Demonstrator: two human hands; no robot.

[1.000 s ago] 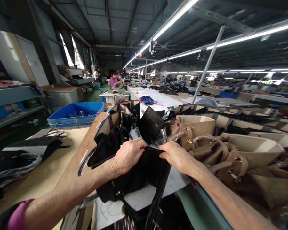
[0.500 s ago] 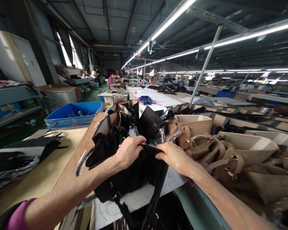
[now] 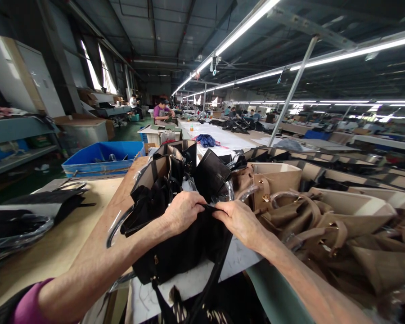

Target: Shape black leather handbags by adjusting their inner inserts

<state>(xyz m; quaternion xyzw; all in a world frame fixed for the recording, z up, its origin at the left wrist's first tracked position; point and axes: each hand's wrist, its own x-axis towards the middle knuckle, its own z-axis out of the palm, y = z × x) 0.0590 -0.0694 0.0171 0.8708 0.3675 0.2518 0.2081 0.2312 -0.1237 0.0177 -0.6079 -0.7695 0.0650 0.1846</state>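
Observation:
A black bag (image 3: 175, 247) with a small gold zip pull stands on a white surface (image 3: 238, 258) in front of me. My left hand (image 3: 185, 212) pinches the bag's top edge between thumb and fingers. Close beside it on the right, my right hand (image 3: 235, 218) pinches the same edge. A black strap hangs from the bag down toward the bottom of the view. Just behind the hands is an upright black bag part (image 3: 212, 173) with plastic-wrapped handles near it.
Tan bags (image 3: 324, 225) with plastic-wrapped handles crowd the right side. At the left are a blue bin (image 3: 101, 163) and a black bag (image 3: 37, 204) on a wooden board (image 3: 97, 202). A person in purple (image 3: 162, 111) sits farther back.
My right hand has moved slightly left, closer to my left hand along the bag's edge. The bag's lower front and strap have shifted a little left.

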